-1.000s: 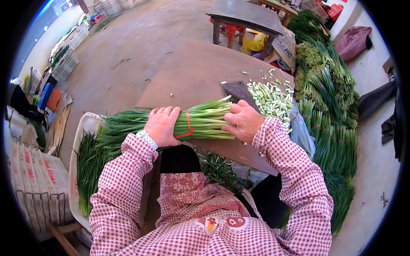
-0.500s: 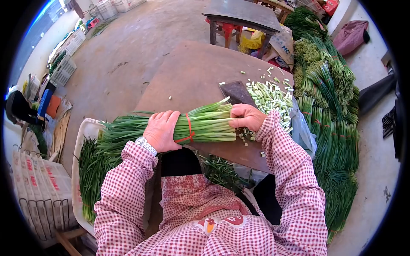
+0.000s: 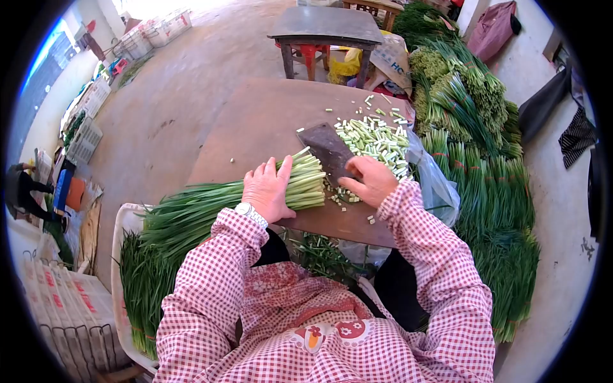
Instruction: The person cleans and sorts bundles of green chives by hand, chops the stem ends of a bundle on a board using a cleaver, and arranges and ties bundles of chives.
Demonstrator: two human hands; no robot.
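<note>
A thick bunch of long green chives lies across the near left part of the brown board, pale stem ends to the right. My left hand is clasped over the bunch near those ends, thumb on the near side. A dark cleaver rests flat on the board beyond the stem ends. At the cleaver's near end is my right hand, its fingers curled in; the handle is hidden beneath them. Chopped pale stem pieces are heaped to the right of the blade.
More chives fill a white crate at my left. Banded green bundles are piled along the right wall. A clear plastic bag hangs by the board's right edge. Ahead stands a small dark table. Another person is at far left.
My left hand has slid right along the bunch towards the stem ends, and the red band is no longer visible. My right hand has left the stem ends for the cleaver.
</note>
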